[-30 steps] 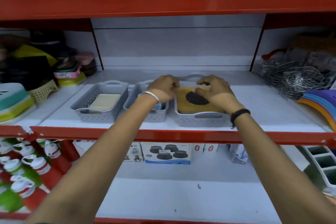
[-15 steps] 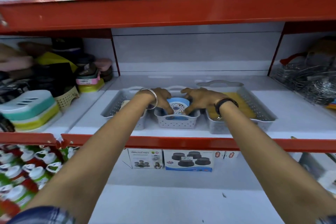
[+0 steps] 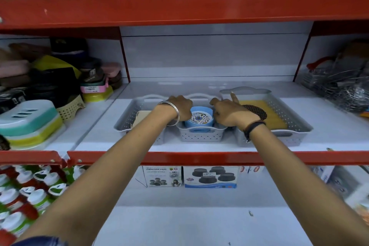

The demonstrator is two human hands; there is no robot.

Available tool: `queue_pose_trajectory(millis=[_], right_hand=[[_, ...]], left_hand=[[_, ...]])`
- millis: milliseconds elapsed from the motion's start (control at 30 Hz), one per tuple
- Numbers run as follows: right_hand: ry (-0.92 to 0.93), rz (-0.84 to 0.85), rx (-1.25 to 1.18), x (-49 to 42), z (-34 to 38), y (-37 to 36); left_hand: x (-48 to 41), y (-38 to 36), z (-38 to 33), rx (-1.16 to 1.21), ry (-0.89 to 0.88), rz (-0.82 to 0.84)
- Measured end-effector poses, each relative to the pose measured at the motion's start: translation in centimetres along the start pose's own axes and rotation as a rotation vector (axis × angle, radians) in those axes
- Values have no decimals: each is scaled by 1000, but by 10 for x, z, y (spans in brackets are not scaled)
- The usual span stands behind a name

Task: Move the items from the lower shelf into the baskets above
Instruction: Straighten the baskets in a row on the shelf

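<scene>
Three grey perforated baskets stand in a row on the middle shelf. The left basket [image 3: 125, 124] holds a cream flat item [image 3: 140, 117]. In the small middle basket [image 3: 199, 137] sits a blue round container [image 3: 199, 119] with a patterned lid. The right basket [image 3: 293, 126] holds a yellow board with a black mesh disc [image 3: 257, 111]. My left hand [image 3: 179, 107] curls against the container's left side and my right hand [image 3: 227, 112] presses its right side, one finger raised. On the lower shelf, two vibration pad boxes [image 3: 210, 176] stand at the back.
A red shelf beam [image 3: 199, 158] runs in front of the baskets under my forearms. Stacked plastic boxes [image 3: 30, 124] fill the bay to the left, and wire racks [image 3: 343, 86] the bay to the right. Red and green bottles [image 3: 24, 195] crowd the lower left.
Both hands left the yellow board in the right basket and came to the blue container in the middle basket. The view has drawn closer to the baskets.
</scene>
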State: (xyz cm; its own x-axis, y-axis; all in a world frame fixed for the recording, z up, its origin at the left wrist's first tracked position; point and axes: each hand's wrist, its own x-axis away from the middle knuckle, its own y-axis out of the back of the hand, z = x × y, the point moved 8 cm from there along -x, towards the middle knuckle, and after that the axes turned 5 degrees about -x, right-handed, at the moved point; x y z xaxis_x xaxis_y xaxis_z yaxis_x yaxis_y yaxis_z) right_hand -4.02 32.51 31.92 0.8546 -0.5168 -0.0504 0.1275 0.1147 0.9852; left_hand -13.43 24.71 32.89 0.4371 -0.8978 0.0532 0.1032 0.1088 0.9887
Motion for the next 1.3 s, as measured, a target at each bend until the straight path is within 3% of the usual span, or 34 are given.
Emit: queue_pose_trajectory(millis=[267,400,500,600,700,900,1067,1233,1300], right_hand=[[-34,14,-32,6,2,5],[-61,-117,-13,10,9,26],[68,-307,-371,13,38,47],[201,-147,-598,4,89,32],[226,7,-413,-15,127,-1],[122,14,-73,-27,148,-23],[83,-10,-147,-27,149,-22],[103,-157,-276,-23,138,-4],[91,-82,-237,-28,139,-10]], left_hand=[[-10,-1,5,98,3,45],[-5,21,25,212,18,-118],[14,45,73,281,105,-266],[33,29,119,116,222,-114],[50,-5,134,10,255,75],[54,-16,141,67,269,37],[55,-14,141,130,254,36],[54,-8,145,155,229,-65],[56,-7,142,143,225,-55]])
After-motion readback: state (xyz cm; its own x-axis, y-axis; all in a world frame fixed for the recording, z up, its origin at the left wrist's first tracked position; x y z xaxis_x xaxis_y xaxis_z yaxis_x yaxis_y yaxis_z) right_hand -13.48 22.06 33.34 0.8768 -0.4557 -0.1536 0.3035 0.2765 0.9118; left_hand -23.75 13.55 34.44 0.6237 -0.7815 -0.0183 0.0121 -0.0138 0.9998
